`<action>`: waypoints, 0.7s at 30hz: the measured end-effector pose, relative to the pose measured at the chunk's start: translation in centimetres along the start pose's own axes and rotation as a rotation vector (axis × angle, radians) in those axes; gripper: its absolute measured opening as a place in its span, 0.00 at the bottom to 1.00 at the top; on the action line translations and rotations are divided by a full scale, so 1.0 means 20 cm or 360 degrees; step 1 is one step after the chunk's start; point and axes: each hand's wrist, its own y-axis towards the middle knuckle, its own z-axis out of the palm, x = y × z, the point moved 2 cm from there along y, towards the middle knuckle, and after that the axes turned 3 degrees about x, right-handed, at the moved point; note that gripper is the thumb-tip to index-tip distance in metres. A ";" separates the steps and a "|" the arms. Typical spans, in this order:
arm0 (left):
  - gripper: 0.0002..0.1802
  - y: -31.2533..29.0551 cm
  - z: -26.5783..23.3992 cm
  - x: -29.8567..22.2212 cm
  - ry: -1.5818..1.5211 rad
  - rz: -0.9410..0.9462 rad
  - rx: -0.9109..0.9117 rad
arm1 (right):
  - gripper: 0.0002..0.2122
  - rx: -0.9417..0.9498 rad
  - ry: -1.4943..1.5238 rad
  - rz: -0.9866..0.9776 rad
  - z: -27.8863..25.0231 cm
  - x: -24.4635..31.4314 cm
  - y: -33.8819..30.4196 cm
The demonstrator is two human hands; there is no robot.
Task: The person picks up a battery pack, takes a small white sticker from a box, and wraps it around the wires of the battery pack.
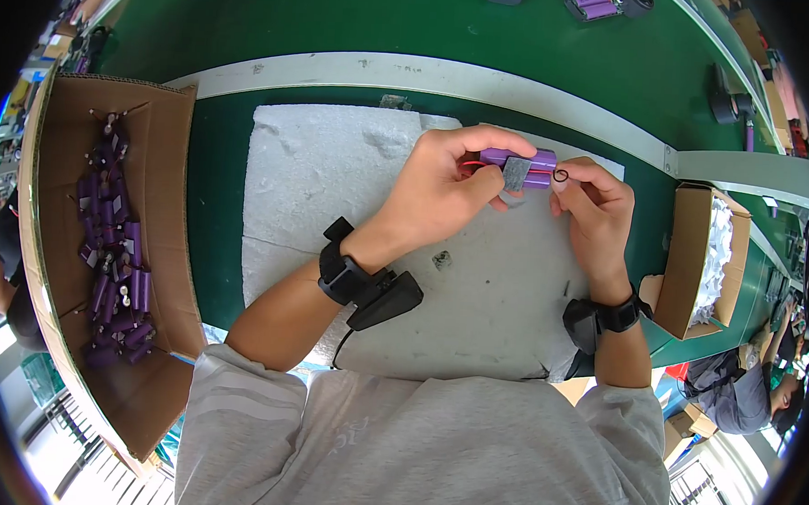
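Left fingers [497,138] are closed on a purple battery pack [541,158] over white foam [335,186], a black wire [560,175] pinched by right fingers [596,176]; cylindrical cells [107,212] are heaped in the left cardboard box [169,161].

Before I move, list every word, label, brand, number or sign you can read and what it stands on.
None can be read for certain.
Held purple pack of cylindrical cells: no legible print.
Light-grey fabric shirt: faint chest lettering, too blurred to read.
Loose purple cylindrical cells in the brown cardboard box: any print is too small.
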 end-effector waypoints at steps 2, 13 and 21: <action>0.16 0.00 -0.01 0.00 0.0046 0.0010 0.0011 | 0.05 0.0015 -0.0013 -0.0014 0.00 0.00 0.00; 0.17 0.00 0.00 0.00 0.0026 0.0023 -0.0013 | 0.07 -0.0010 -0.0041 0.0008 0.01 0.01 0.00; 0.18 0.00 0.00 -0.02 -0.0014 0.0034 -0.0028 | 0.07 -0.0056 -0.0060 0.0074 0.01 0.01 0.00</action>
